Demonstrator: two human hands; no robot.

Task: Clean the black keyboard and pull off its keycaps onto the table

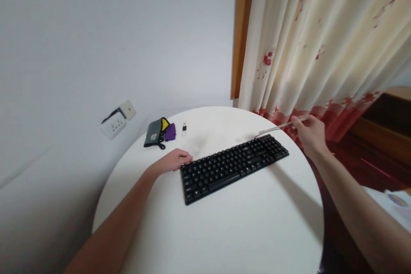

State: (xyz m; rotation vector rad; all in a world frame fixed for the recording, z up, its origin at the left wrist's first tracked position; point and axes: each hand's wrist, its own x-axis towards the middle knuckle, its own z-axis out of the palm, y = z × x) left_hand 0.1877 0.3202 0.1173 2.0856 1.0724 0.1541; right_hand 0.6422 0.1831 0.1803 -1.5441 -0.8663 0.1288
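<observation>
A black keyboard [233, 166] lies at an angle on a round white table [224, 227]. My left hand [175, 160] rests on the table with curled fingers touching the keyboard's left end. My right hand [308, 135] is closed on a thin pale stick-like tool [279, 126], whose tip reaches the keyboard's far right corner.
Folded grey, yellow and purple cloths [159, 132] and a small black clip [184, 128] lie at the table's far side. A wall socket [114, 125] sits low on the wall at left. A flowered curtain [321, 43] hangs behind, with dark wooden furniture [379, 137] at right.
</observation>
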